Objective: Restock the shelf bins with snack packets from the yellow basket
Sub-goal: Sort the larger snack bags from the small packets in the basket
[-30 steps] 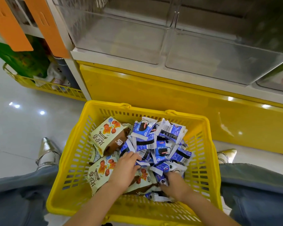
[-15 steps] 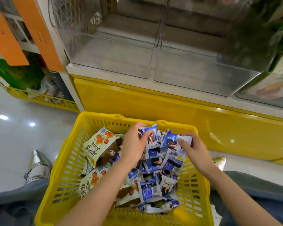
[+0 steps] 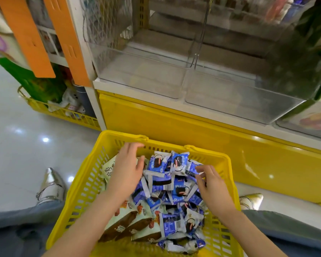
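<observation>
Yellow basket (image 3: 85, 184) at lower centre of frame, heaped blue snack packets (image 3: 161, 166), left hand (image 3: 127, 170) spread wide against the heap, right hand (image 3: 213, 189) fingers loosely bent at its edge, grip unclear, clear shelf bins (image 3: 143, 76) above

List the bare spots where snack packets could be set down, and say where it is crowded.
Bare: the left clear plastic shelf bin, beside the white post, and the right clear plastic shelf bin next to it. The yellow plastic basket is crowded: blue snack packets, cream-and-brown packets, and the left hand and right hand over them.
</observation>
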Motion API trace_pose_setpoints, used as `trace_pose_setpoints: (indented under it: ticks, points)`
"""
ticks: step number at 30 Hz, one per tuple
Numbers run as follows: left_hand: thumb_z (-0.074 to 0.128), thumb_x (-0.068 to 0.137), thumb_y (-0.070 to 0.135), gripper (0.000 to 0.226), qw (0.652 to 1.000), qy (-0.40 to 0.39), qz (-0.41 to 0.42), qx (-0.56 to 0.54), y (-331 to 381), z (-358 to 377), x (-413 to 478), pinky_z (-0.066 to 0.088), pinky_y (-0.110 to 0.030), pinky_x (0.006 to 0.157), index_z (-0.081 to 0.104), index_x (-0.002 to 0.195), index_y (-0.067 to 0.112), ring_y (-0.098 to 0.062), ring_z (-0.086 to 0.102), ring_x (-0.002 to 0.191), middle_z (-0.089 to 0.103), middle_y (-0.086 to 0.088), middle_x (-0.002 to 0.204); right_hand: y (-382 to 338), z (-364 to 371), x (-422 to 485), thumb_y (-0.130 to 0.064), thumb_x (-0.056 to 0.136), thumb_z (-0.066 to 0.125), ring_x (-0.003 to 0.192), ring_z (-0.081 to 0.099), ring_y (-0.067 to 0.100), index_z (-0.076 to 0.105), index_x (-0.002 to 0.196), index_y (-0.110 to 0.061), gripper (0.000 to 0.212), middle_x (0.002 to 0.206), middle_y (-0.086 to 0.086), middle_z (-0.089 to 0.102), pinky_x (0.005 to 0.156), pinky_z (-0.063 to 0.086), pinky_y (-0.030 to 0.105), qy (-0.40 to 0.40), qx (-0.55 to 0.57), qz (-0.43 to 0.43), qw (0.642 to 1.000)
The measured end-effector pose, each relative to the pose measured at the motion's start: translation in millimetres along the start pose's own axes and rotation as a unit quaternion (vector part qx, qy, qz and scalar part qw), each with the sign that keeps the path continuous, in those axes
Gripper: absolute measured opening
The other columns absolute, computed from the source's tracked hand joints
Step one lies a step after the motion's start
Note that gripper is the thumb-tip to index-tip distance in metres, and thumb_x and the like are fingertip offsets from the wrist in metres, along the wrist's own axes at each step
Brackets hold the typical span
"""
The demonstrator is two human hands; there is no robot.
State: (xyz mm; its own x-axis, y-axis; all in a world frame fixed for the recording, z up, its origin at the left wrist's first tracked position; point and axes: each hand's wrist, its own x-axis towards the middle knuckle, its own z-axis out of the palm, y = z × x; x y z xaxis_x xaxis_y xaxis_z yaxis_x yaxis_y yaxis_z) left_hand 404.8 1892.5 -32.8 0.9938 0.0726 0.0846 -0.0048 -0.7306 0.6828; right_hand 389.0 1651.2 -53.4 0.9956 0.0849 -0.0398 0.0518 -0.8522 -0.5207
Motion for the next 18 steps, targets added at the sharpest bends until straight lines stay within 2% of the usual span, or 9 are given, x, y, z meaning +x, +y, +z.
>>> trace_pose_setpoints:
  ticks: [2,4,6,8,10,12,14,16,18]
  points:
    - [0.053,0.091,0.015,0.029,0.995,0.073,-0.046,0.041,-27.3,-26.6,-14.0,0.040,-0.035,0.091,0.050,0.119,0.012,-0.021,0.049,0.107,0.050,-0.005,0.117,-26.0,20.2,-5.4,-0.023,0.097,0.045,0.083,0.054,0.001,0.051,0.116,-0.024,0.019,0.112,-0.009,0.053,0.070,0.045,0.014,-0.038,0.032,-0.031,0.998]
    - [0.053,0.091,0.014,0.029,0.985,0.101,-0.116,0.082,-56.6,-44.4,-28.0,0.039,-0.043,0.090,0.050,0.119,0.006,-0.029,0.048,0.105,0.050,-0.013,0.115,-52.8,46.0,-10.0,-0.023,0.098,0.045,0.085,0.055,0.002,0.049,0.122,-0.024,0.025,0.116,-0.009,0.053,0.075,0.049,0.017,-0.094,0.063,-0.053,0.992]
    - [0.052,0.091,0.014,0.032,0.974,0.079,-0.176,0.116,-85.0,-53.3,-40.9,0.038,-0.047,0.091,0.049,0.121,0.001,-0.035,0.047,0.108,0.051,-0.019,0.116,-78.7,71.1,-11.4,-0.024,0.098,0.045,0.098,0.055,0.002,0.043,0.132,-0.024,0.034,0.126,-0.006,0.051,0.082,0.047,0.015,-0.140,0.092,-0.064,0.984]
    - [0.047,0.094,0.020,0.031,0.967,0.037,-0.228,0.109,-107.1,-54.7,-53.4,0.039,-0.047,0.085,0.050,0.119,0.001,-0.039,0.051,0.105,0.055,-0.021,0.111,-102.7,91.6,-6.5,-0.027,0.098,0.045,0.119,0.046,0.005,0.033,0.140,-0.024,0.043,0.137,-0.005,0.042,0.092,0.036,0.010,-0.167,0.105,-0.060,0.979]
    - [0.038,0.097,0.033,0.026,0.963,0.002,-0.251,0.096,-122.6,-51.4,-63.9,0.040,-0.040,0.070,0.048,0.106,0.011,-0.038,0.059,0.091,0.059,-0.011,0.090,-122.0,106.0,5.5,-0.028,0.098,0.045,0.133,0.032,0.009,0.025,0.144,-0.016,0.052,0.144,-0.002,0.032,0.104,0.027,0.013,-0.155,0.088,-0.060,0.982]
    - [0.031,0.097,0.042,0.025,0.967,-0.015,-0.246,0.068,-133.1,-46.6,-69.9,0.039,-0.036,0.057,0.038,0.091,0.019,-0.030,0.060,0.069,0.056,-0.002,0.070,-134.4,115.1,23.9,-0.028,0.098,0.045,0.137,0.024,0.015,0.021,0.145,-0.009,0.057,0.146,0.004,0.028,0.113,0.023,0.023,-0.135,0.052,-0.059,0.988]
    - [0.029,0.096,0.043,0.027,0.972,-0.005,-0.235,0.025,-139.0,-44.7,-69.9,0.037,-0.034,0.052,0.036,0.084,0.020,-0.022,0.054,0.059,0.053,-0.001,0.065,-140.0,120.8,44.6,-0.033,0.099,0.041,0.138,0.023,0.020,0.021,0.144,-0.004,0.058,0.147,0.009,0.028,0.115,0.021,0.029,-0.147,0.007,-0.036,0.989]
    - [0.029,0.097,0.042,0.027,0.976,-0.003,-0.216,0.011,-142.5,-44.3,-66.3,0.036,-0.034,0.052,0.036,0.084,0.019,-0.017,0.051,0.057,0.052,0.000,0.064,-140.9,124.9,63.2,-0.038,0.099,0.038,0.136,0.026,0.025,0.023,0.142,0.000,0.060,0.145,0.013,0.031,0.113,0.023,0.032,-0.187,-0.039,0.013,0.981]
    - [0.029,0.097,0.040,0.026,0.979,-0.001,-0.205,0.010,-144.2,-44.7,-60.2,0.032,-0.033,0.051,0.035,0.084,0.019,-0.013,0.048,0.056,0.049,0.002,0.064,-140.5,126.9,77.9,-0.042,0.096,0.046,0.132,0.033,0.031,0.028,0.137,0.002,0.063,0.140,0.017,0.038,0.108,0.030,0.037,-0.220,-0.053,0.069,0.972]
